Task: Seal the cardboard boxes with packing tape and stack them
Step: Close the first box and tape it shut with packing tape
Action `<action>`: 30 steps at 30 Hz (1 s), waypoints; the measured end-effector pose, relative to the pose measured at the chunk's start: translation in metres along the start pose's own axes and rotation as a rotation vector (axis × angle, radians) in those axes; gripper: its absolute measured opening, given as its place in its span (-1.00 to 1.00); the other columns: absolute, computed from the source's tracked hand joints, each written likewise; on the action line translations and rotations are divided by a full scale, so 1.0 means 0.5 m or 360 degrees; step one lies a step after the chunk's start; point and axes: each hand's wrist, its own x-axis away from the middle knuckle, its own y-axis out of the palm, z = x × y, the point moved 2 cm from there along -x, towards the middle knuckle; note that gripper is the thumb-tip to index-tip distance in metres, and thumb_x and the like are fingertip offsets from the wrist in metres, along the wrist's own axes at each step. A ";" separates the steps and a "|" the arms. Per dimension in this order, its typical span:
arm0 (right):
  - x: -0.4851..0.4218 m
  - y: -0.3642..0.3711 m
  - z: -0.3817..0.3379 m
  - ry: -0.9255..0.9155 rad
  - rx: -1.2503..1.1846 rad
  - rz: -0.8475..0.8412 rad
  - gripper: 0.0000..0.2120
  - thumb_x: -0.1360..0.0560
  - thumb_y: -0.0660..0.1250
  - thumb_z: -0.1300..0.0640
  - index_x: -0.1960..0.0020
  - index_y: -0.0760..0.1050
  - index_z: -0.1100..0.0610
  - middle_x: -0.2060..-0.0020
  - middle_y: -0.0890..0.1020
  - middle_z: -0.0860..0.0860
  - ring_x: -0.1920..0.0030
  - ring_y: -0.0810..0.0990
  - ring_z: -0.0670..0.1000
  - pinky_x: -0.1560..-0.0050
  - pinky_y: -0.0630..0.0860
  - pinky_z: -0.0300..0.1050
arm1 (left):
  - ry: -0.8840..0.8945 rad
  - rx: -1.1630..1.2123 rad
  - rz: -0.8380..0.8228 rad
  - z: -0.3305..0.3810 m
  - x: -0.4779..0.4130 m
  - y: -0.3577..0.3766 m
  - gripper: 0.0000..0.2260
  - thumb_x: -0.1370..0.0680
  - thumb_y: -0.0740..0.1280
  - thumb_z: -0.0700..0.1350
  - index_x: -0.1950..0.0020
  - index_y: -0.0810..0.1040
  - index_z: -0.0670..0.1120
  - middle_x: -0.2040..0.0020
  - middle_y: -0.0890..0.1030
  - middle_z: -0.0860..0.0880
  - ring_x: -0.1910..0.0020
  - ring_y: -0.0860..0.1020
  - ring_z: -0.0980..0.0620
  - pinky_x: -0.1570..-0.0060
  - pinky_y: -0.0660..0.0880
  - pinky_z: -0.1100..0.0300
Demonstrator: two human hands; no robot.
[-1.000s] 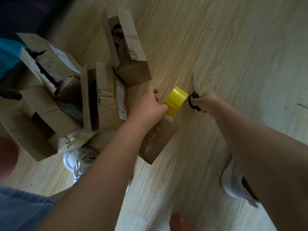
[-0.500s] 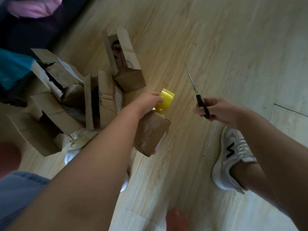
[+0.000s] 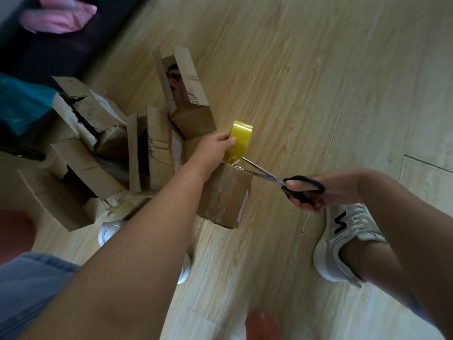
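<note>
Gripping the yellow tape roll (image 3: 241, 136) with the left hand (image 3: 214, 150), fingers curled round its rim, just above the top edge of a small cardboard box (image 3: 225, 192) standing on the wooden floor (image 3: 318, 69). Holding black-handled scissors (image 3: 269, 176) in the right hand (image 3: 335, 187), fingers curled through the handles, blades parted at the tape between roll and box. Just left of that box, a pile of open-flapped boxes (image 3: 81, 153)

A tape roll (image 3: 239, 140) is held over a box (image 3: 226, 196) on the floor (image 3: 318, 69).
To its right scissors (image 3: 282, 179) are placed; open boxes (image 3: 98, 153) are piled left.
</note>
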 end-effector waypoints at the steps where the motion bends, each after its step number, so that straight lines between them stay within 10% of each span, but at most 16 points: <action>1: -0.005 0.000 -0.006 -0.0007 0.0005 0.0017 -0.29 -0.32 0.36 -0.49 0.01 0.42 0.16 0.20 0.41 0.10 0.30 0.32 -0.03 0.22 0.35 -0.16 | -0.0003 -0.0003 -0.0006 0.000 -0.001 0.000 -0.69 -0.65 0.27 -0.12 -0.40 0.50 -0.07 -0.11 0.62 -0.04 -0.04 0.58 0.06 0.10 0.44 0.40; 12: -0.044 -0.006 -0.068 -0.0089 0.0056 0.0196 -0.13 -0.08 0.48 -0.54 0.03 0.48 0.21 0.26 0.47 0.08 0.32 0.39 -0.04 0.25 0.38 -0.16 | -0.0119 0.0224 -0.0032 0.004 -0.018 0.009 -0.71 -0.60 0.33 -0.16 -0.31 0.57 -0.10 0.14 0.63 0.04 0.15 0.58 0.09 0.16 0.43 0.25; 20: -0.037 -0.007 -0.057 -0.0152 -0.0023 0.0306 -0.48 -0.29 0.51 -0.30 0.31 0.50 0.17 0.46 0.48 0.03 0.45 0.39 -0.06 0.26 0.38 -0.17 | -0.0107 0.0161 -0.0049 0.011 -0.007 0.014 -0.68 -0.61 0.32 -0.16 -0.37 0.53 -0.11 0.02 0.64 -0.03 0.08 0.59 0.06 0.16 0.42 0.26; 26: -0.036 0.000 -0.055 -0.0137 0.0023 0.0300 -0.49 -0.29 0.45 -0.31 0.34 0.49 0.16 0.46 0.48 0.05 0.42 0.43 -0.03 0.18 0.49 -0.15 | -0.0097 0.0084 -0.0030 0.010 -0.003 0.019 -0.64 -0.60 0.34 -0.10 -0.40 0.51 -0.07 -0.28 0.59 -0.12 -0.27 0.53 -0.10 -0.33 0.41 0.00; 30: -0.049 0.017 -0.056 0.0018 0.0214 0.0098 -0.27 -0.25 0.35 -0.53 0.22 0.48 0.18 0.41 0.50 0.05 0.39 0.45 -0.03 0.17 0.45 -0.15 | -0.0070 0.0159 -0.0015 0.016 0.001 0.024 -0.66 -0.62 0.32 -0.14 -0.40 0.50 -0.13 -0.08 0.63 -0.03 -0.06 0.60 0.01 -0.11 0.51 0.18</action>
